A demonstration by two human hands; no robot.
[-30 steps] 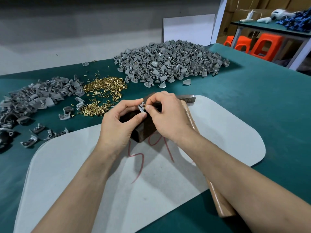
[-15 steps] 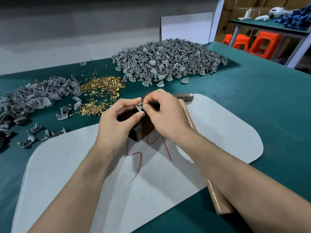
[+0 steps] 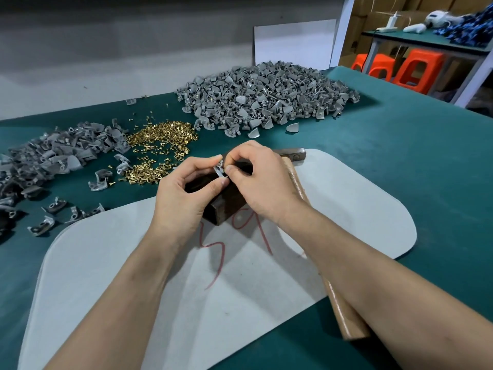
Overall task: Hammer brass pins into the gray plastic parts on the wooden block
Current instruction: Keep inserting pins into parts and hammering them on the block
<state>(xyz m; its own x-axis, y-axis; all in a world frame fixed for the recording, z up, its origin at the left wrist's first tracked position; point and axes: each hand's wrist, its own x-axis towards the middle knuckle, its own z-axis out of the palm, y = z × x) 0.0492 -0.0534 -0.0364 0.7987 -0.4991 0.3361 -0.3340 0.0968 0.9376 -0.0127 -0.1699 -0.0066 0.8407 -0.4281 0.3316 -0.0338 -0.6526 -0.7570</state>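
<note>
Views: 1, head-worn, wide-angle.
Position: above the near edge of the green table [image 3: 400,161], over the person's own forearms.
Direction: forward and down; the gray wall [image 3: 133,49] fills the top.
Nearness: close; left hand [image 3: 184,198] and right hand [image 3: 264,188] pinch a gray plastic part [image 3: 220,170] near frame centre.
Reach: the right edge takes in a second table [image 3: 426,42] and orange stools [image 3: 421,68].
</note>
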